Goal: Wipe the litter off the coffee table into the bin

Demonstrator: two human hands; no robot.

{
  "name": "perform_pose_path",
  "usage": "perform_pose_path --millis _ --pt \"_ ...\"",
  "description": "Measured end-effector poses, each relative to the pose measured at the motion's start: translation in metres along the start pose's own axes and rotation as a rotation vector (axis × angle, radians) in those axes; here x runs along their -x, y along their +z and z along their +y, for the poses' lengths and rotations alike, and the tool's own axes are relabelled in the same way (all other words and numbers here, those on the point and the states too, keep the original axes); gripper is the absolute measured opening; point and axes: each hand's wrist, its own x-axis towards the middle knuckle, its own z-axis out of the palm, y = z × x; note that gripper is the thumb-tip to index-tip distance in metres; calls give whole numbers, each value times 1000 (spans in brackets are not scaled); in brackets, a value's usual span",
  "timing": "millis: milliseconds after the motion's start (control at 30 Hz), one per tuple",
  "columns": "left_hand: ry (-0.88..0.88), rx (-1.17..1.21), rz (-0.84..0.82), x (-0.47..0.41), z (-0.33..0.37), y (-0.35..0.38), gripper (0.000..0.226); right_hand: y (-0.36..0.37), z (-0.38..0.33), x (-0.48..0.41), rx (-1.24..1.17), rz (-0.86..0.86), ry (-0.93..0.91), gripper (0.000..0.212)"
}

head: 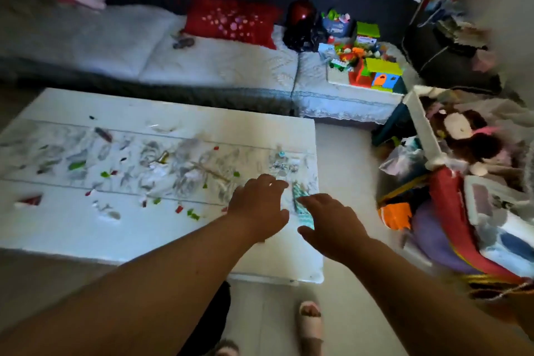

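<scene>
White counter [86,228], frame blurred. Litter [76,165] strewn along the patterned middle band from the left end to past centre: green and red scraps, crumpled clear wrappers, a gold-tipped piece [163,156]; more scraps toward the near edge. Teal cloth [299,196] lies flat near the right edge of the counter, about midway between the near and far edges. Left hand [260,202] just left of the cloth, fingers spread and loosely bent, holding nothing. Right hand [332,222] open, fingers extended over the cloth's near part; contact cannot be told. Sofa [219,66] runs along beyond the far edge, red cushion [231,20] on it.
</scene>
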Motion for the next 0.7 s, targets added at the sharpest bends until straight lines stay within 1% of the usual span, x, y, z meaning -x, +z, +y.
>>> perform_pose_path --millis 200,300,367,467,567,700 --pt "-321 77 15 -17 0 34 59 2 42 -65 7 -66 -242 63" --pt "-417 17 -40 -15 -8 49 60 10 55 -85 35 -113 -329 63" --pt "-503 21 -68 -9 -15 61 60 23 59 -95 76 -152 -390 64" --pt "-608 59 -117 5 -30 82 57 47 53 -102 121 -176 -468 66" --pt "-711 108 -159 29 -50 113 59 86 37 -98 154 -213 -574 66" --pt "-867 210 -148 61 -82 159 59 143 7 -91 146 -253 -713 60"
